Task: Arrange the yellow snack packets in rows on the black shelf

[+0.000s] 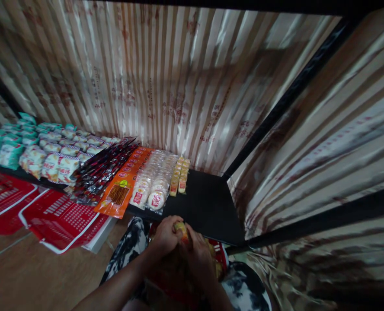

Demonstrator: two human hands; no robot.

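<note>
A small yellow wrapped snack (180, 226) is pinched between my two hands near the front edge of the black shelf (208, 203). My left hand (166, 235) closes on it from the left, and my right hand (196, 248) from the right. Beneath them, between the knees, is a red bag (222, 255) with more yellow packets showing at its right side. Just beyond the hands, similar yellow packets (179, 175) stand in two short rows on the shelf. Beside these lie rows of round rice crackers (156, 196) in clear wrappers. My forearms hide much of the bag.
Left along the shelf are an orange snack packet (118, 194), a pile of dark glossy packets (97, 172), white-and-orange packs (59, 166) and teal packs (10, 151). Red bags (65, 216) hang or stand below. Striped sheeting (179, 77) backs the shelf; a black post (276, 108) rises at right.
</note>
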